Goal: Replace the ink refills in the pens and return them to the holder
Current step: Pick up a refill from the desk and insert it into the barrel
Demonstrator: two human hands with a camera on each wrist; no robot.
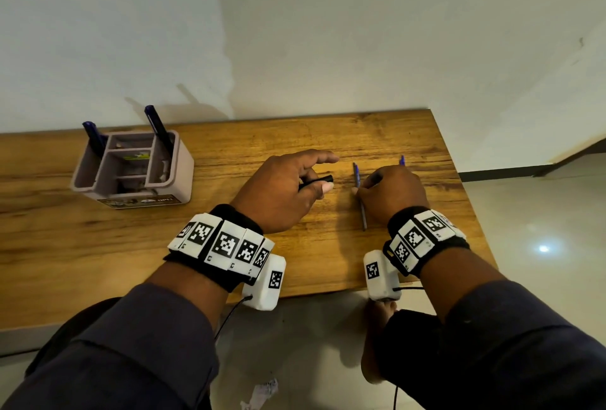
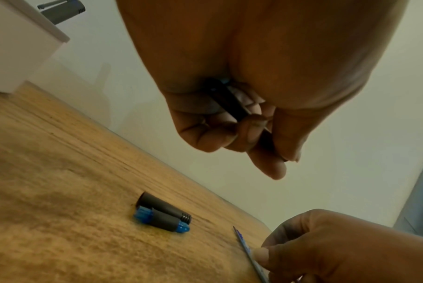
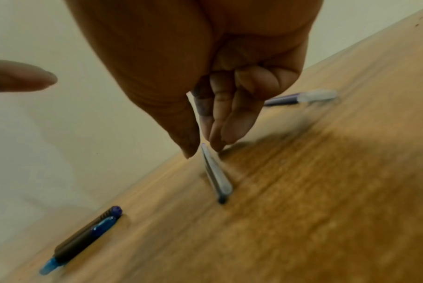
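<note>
Right hand [image 1: 392, 194]: near the right side of the brown wooden table [image 1: 98, 239], fingertips pinching a thin blue ink refill [image 1: 363, 216].
Left hand [image 1: 285, 190]: just left of it, curled round a short black pen barrel [image 1: 319, 180].
Tip: line the refill up straight with the barrel hole, then push slowly.
Far left: grey plastic pen holder [image 1: 164, 180] with two dark blue pens [image 1: 159, 126].

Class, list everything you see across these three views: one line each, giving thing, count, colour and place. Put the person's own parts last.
Table: one, brown wood, against the wall.
Holder: one, pale mauve, table's left.
Pens: two, dark blue, standing in the holder.
Pen barrel pieces: two, black and blue, lying together on the table.
Refill: one, thin, bluish, under the right fingertips.
Second refill: one, purple with clear end, beyond the right hand.
Left hand: holds a black pen part.
Right hand: pinches the refill.
</note>
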